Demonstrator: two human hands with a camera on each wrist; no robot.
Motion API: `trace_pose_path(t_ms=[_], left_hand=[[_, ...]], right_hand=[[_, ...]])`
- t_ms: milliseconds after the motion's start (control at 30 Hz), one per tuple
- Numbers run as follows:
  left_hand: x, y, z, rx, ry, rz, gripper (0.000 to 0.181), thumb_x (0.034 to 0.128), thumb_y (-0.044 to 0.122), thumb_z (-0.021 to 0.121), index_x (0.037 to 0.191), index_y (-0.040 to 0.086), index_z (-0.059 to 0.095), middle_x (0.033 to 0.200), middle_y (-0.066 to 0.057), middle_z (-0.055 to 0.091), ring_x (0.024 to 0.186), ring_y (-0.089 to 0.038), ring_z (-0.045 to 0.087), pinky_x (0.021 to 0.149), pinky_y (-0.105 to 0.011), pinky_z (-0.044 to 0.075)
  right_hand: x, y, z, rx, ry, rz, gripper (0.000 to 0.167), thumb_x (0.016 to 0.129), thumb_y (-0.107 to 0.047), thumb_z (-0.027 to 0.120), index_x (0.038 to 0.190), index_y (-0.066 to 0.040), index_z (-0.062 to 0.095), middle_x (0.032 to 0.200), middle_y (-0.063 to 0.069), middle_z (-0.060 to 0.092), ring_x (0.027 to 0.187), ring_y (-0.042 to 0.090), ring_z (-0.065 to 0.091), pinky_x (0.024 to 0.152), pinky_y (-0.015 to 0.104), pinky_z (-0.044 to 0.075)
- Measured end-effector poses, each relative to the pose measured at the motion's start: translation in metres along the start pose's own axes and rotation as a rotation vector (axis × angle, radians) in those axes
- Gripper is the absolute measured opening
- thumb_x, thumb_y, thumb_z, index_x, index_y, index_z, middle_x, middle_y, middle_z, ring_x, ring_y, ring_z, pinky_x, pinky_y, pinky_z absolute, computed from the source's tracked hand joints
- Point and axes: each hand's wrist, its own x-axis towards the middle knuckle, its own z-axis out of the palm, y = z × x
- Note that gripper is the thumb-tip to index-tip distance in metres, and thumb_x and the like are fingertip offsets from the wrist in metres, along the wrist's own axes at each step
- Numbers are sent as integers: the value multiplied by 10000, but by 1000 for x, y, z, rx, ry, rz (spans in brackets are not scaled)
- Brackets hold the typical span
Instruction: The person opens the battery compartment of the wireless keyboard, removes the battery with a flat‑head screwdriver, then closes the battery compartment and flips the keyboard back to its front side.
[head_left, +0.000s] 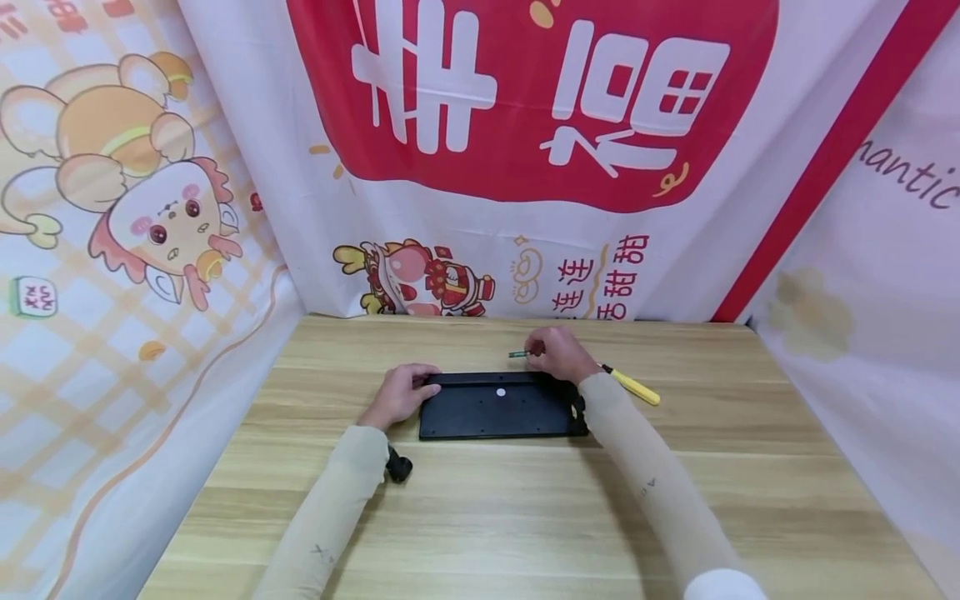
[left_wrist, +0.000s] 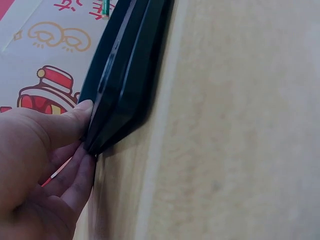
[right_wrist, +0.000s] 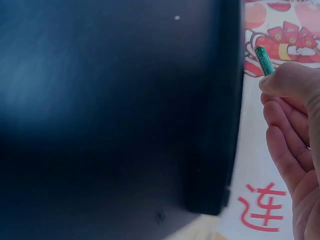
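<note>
A black, flat, rectangular board (head_left: 480, 417), which looks like a keyboard lying underside up, is on the wooden table. My left hand (head_left: 403, 393) grips its far left corner, and in the left wrist view the thumb (left_wrist: 75, 117) lies on one face with fingers against the other. Above the board's far edge, my right hand (head_left: 561, 353) pinches a small green battery (right_wrist: 265, 61) between thumb and fingers. The battery's end points left, apart from the board. The right wrist and sleeve hide part of the board's right end.
A yellow-handled tool (head_left: 636, 388) with a dark tip lies just right of the right wrist. The wooden table (head_left: 480, 517) ends at a printed cloth backdrop (head_left: 675, 267), with more cloth on both sides.
</note>
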Motion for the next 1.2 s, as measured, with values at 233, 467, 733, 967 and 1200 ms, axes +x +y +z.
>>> trace_pose_path(t_ms=[233,467,733,967,1200], left_hand=[[0,2,0,-3,6,5,293,1000,173,750,1289,129,757,1407,-128,697,1355,-321,632,1133,-488,544],[1,2,0,10,6,13,288,1002,170,746,1287,128,757,1405,-135,696,1354,-323,632,1134,-492,542],[-1,2,0,-3,3,-4,286,1000,166,747,1284,128,757,1409,-131,695,1362,-325,627,1136,-496,541],[-1,1,1,5,7,10,288,1000,163,747,1286,125,756,1403,-135,698,1354,-330,631,1130,-504,543],[0,-2,1,-1,9,27,287,1004,176,745,1286,128,758,1403,-135,700,1350,-331,637,1126,-494,549]], right_hand=[[8,5,9,35,-61,78,52,893,-64,803,937,-79,779,865,25,752,801,135,668,747,305,595],[11,8,14,-3,-113,136,44,922,-81,783,961,-100,784,924,32,755,855,151,670,799,333,607],[13,6,15,-41,-155,139,45,951,-95,765,977,-99,802,949,38,761,871,163,670,839,356,619],[13,3,12,-84,-178,154,41,960,-118,766,991,-109,791,962,38,751,881,174,659,869,374,614],[8,1,-12,-153,-141,103,149,941,-116,779,1074,-49,769,1024,102,762,945,231,699,893,427,621]])
